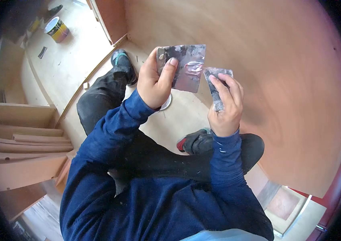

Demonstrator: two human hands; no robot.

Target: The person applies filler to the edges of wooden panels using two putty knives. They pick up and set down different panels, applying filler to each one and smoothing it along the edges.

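My left hand (154, 86) grips a squarish metal putty scraper (188, 78), its thumb pressed flat on the face. Grey-black stains cover the plate's upper part, and a glossy pinkish smear of putty (195, 68) lies near its right edge. In my right hand (227, 106) is a narrower, stained metal scraper (217, 90), pinched with the fingers over its front. One upper corner of it comes close to the smeared edge of the larger plate. Below my left wrist shows part of a round white rim (167, 102), mostly hidden by the arm.
A curved wooden panel (291, 88) rises close on the right. At upper left a yellow-and-purple tub (57, 30) stands on the board floor, near a small dark strip (42, 52). Stacked wooden boards (30, 144) lie on the left. My shoes (123, 64) rest on the floor.
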